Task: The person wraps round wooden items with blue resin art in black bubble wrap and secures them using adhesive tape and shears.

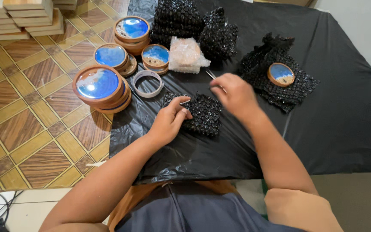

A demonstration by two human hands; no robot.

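- A small bundle wrapped in black bubble wrap (pixel 199 114) lies on a black plastic sheet (pixel 340 124), right in front of the person; the sheet is spread over the floor.
- The left hand (pixel 168 122) rests on the left side of the bundle; its fingers are bent and press on the wrap, so its grip is on the bundle.
- The right hand (pixel 233 94) is just above the far right edge of the bundle; it is a bit blurry; the fingers are curled in, and I cannot tell if its grip is closed on anything.
- A thin shiny tool (pixel 211 74), maybe scissors, pokes out just past the right hand.
- A ring of clear tape (pixel 147 83) lies near the bundle, to its left, at the edge of the sheet.
- A lump of clear bubble wrap (pixel 186 54) sits farther back; behind it are piles of black bubble wrap (pixel 181 19).
- To the right, well apart from the bundle, a small round wooden disc with a blue top (pixel 281 74) lies on an open piece of black bubble wrap (pixel 297 88).
- To the left are more round wooden discs with blue tops; a big stack (pixel 99 86) is on the wooden floor (pixel 31 111), and smaller stacks (pixel 132 30) stand behind it.
- Pale wooden boards (pixel 22 17) are piled in the far left corner.
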